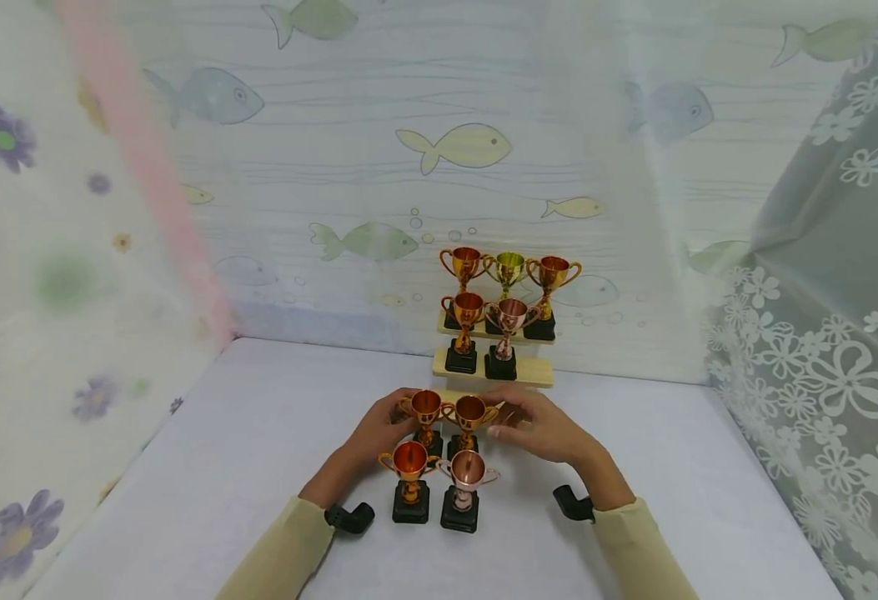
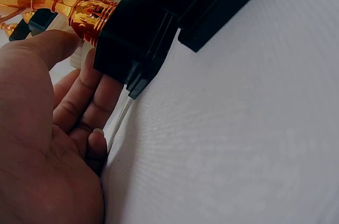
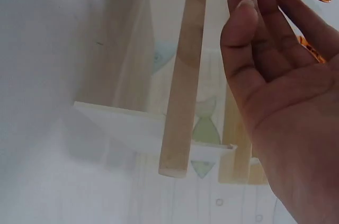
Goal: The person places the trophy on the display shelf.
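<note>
Two orange-gold toy trophies on black bases, a left one and a right one, stand side by side before the bottom step of a small wooden shelf. My left hand curls round the left trophy, its thumb at the stem and its fingertips hidden behind the black base. Beside the right trophy's handle, my right hand holds nothing; its fingers are loosely bent, close to the shelf's wooden slat. Nearer me stand another orange trophy and a pink one.
The upper steps bear an orange trophy and a pink trophy, with three more behind and above, one of them yellow-gold. A fish-print curtain hangs behind the white table.
</note>
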Tool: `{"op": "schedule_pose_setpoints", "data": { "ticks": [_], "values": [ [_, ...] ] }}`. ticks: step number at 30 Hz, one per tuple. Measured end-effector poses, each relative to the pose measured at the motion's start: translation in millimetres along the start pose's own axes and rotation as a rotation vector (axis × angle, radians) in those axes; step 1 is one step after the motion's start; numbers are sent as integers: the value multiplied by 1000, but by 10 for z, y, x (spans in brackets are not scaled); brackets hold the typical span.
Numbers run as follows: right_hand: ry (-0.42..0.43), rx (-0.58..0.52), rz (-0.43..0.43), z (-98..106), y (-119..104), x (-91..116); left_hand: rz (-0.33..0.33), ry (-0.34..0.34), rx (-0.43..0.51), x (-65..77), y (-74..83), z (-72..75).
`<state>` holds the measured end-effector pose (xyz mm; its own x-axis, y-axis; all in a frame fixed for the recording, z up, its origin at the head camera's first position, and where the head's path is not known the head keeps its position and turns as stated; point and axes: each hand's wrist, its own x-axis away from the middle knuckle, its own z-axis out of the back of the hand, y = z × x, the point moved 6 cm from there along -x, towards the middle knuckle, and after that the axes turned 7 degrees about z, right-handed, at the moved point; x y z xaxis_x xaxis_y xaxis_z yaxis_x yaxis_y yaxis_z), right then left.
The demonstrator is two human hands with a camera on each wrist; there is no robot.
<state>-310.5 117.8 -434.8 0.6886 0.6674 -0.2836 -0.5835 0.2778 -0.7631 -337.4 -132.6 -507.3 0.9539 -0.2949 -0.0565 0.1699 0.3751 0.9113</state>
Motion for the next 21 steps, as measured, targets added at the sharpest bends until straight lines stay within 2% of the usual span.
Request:
{"op": "schedule_pose_setpoints", "data": {
  "ticks": [2, 5, 12, 21],
  "values": [
    [-22, -1, 0, -27, 19, 3, 12, 11, -11, -51, -108, -18],
    [-44, 4, 0, -63, 50, 2, 13, 12, -20, -70, -153, -18],
    [-88, 47, 6, -157, 79, -37, -1, -13, -20, -72, -152, -6],
    [-47, 121, -2, -210, 86, -85, 38, -4, -21, -67, -136, -2]
  ]
}}
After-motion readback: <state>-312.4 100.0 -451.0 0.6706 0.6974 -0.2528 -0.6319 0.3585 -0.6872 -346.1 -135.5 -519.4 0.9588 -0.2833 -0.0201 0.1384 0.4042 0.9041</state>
